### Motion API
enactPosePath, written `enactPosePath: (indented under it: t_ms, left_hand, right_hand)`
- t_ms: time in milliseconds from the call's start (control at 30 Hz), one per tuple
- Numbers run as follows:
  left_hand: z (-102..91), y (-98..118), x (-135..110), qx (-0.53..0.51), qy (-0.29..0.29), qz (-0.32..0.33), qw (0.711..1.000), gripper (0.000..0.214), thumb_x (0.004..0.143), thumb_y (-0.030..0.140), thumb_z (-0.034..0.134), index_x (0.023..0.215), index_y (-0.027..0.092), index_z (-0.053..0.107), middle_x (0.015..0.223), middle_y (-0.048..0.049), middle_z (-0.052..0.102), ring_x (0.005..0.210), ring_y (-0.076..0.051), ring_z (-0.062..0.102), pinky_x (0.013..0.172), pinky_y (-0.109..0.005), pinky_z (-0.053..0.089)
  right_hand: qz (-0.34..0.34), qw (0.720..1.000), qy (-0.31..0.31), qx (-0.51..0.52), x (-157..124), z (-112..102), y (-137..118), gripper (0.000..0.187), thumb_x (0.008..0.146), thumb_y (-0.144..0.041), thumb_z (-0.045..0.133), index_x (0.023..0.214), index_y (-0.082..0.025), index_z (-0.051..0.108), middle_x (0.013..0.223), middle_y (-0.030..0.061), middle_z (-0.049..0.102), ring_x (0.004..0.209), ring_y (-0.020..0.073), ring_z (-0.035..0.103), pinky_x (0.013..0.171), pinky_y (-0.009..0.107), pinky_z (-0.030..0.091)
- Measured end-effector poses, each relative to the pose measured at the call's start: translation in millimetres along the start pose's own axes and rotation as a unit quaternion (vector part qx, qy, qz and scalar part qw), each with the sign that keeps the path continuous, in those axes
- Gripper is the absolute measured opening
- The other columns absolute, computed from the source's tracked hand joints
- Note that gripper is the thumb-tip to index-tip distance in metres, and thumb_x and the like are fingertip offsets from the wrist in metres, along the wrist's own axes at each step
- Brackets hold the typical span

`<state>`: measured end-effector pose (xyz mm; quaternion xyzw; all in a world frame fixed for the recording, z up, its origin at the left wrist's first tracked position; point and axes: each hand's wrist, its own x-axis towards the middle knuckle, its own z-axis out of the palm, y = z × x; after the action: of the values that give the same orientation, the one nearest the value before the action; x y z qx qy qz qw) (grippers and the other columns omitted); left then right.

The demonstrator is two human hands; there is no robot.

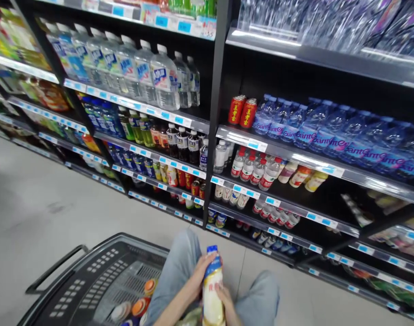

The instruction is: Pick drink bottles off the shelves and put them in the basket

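Note:
A bottle (213, 290) with a blue cap and a white-and-yellow label is held upright between my knees. My left hand (202, 274) is closed around its upper part, just under the cap. Lower down on the other side, my right hand (226, 299) grips the bottle, its fingers partly hidden. To the left of my legs stands a dark grey shopping basket (101, 256) with several bottles in it, among them an orange-capped bottle (140, 307) and a white-capped one (121, 311).
Drink shelves (132, 102) stretch across the front, with large water bottles (166, 79) on the left. Red cans (249, 112) stand beside blue-tinted water bottles (329, 131) on the right. The basket's handle (54, 267) sticks out over the grey floor (57, 203).

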<state>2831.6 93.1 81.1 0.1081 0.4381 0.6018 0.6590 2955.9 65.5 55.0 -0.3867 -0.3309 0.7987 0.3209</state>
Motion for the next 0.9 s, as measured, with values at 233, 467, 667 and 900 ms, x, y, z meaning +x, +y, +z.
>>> enactPosePath:
  t_ms: [233,467,667,900]
  left_hand:
    - [-3.2,47.5,-5.2,-0.088,0.067,0.048,0.993,0.040,0.076,0.044,0.087,0.097,0.015,0.069,0.086,-0.0066,0.076,0.073,-0.022,0.074,0.067,-0.031,0.061]
    - [-9.0,48.1,-7.2,-0.103,0.072,0.086,0.988,0.051,0.067,0.045,0.094,0.099,0.014,0.070,0.089,-0.0064,0.077,0.078,-0.022,0.075,0.074,-0.032,0.063]
    - [-2.9,55.3,-7.3,-0.120,0.043,0.103,0.986,0.054,0.062,0.043,0.097,0.097,0.014,0.068,0.087,-0.0044,0.075,0.074,-0.020,0.073,0.073,-0.032,0.062]
    - [2.7,64.2,-9.0,-0.115,0.054,0.120,0.985,0.049,0.064,0.043,0.094,0.092,0.015,0.066,0.081,-0.0028,0.074,0.072,-0.019,0.072,0.070,-0.030,0.062]
  right_hand:
    - [0.024,0.996,-0.080,0.023,-4.4,-7.9,-7.7,0.071,0.062,-0.064,0.089,0.119,-0.029,0.065,0.089,0.0054,0.074,0.065,0.0276,0.072,0.048,0.035,0.049]
    - [0.047,0.991,-0.116,0.053,0.0,-8.8,-5.3,0.059,0.067,-0.072,0.082,0.099,-0.023,0.070,0.076,0.0034,0.067,0.058,0.0200,0.062,0.043,0.026,0.039]
    - [0.076,0.976,-0.173,0.106,0.0,-18.7,5.3,0.079,0.074,-0.095,0.056,0.093,-0.019,0.072,0.072,-0.0002,0.056,0.047,0.0048,0.023,0.038,0.015,0.018]
    - [0.081,0.985,-0.067,0.135,-4.2,-4.8,16.9,0.067,0.073,-0.084,0.069,0.091,-0.020,0.067,0.066,-0.0024,0.053,0.044,0.0049,0.024,0.039,0.018,0.024]
